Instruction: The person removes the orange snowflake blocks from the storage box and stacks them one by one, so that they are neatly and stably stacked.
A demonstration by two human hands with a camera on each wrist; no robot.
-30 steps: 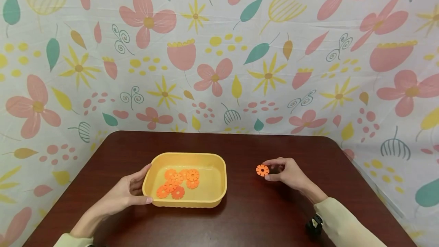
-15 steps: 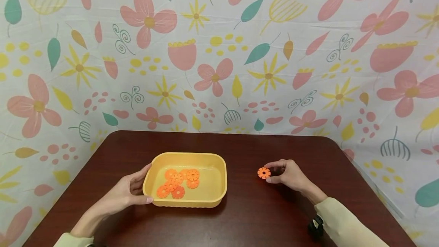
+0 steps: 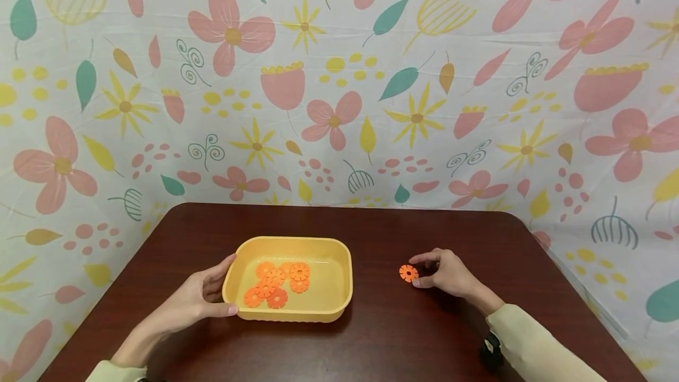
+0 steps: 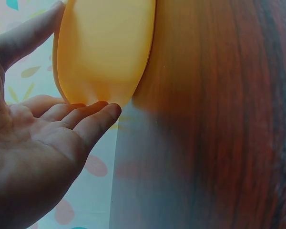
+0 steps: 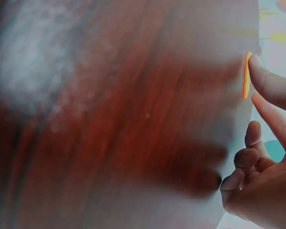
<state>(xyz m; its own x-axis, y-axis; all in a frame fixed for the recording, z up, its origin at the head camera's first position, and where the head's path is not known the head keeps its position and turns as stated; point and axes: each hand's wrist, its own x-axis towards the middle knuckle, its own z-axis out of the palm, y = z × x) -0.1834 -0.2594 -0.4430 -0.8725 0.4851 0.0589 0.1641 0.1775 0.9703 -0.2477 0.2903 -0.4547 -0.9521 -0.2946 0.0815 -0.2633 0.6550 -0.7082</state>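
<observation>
A yellow plastic tray (image 3: 339,311) with raised sides stands on the table, left of the middle. My left hand (image 3: 193,299) holds its left end, the thumb at the near corner and the fingers along the end wall; in the left wrist view the fingertips touch the tray (image 4: 105,52). Several orange notched plastic discs (image 3: 277,297) lie overlapping in its left half. To the right of the tray, my right hand (image 3: 448,275) pinches one more orange notched disc (image 3: 408,273) between thumb and index finger. That disc (image 5: 247,76) appears edge-on in the right wrist view.
The dark brown wooden table (image 3: 371,346) has rounded far corners. Behind it hangs a white cloth (image 3: 339,181) printed with flowers and leaves. A black band (image 3: 490,349) sits on the right wrist.
My right hand has come slightly nearer and lower with the disc, which now looks more tilted. The left hand stays on the tray.
</observation>
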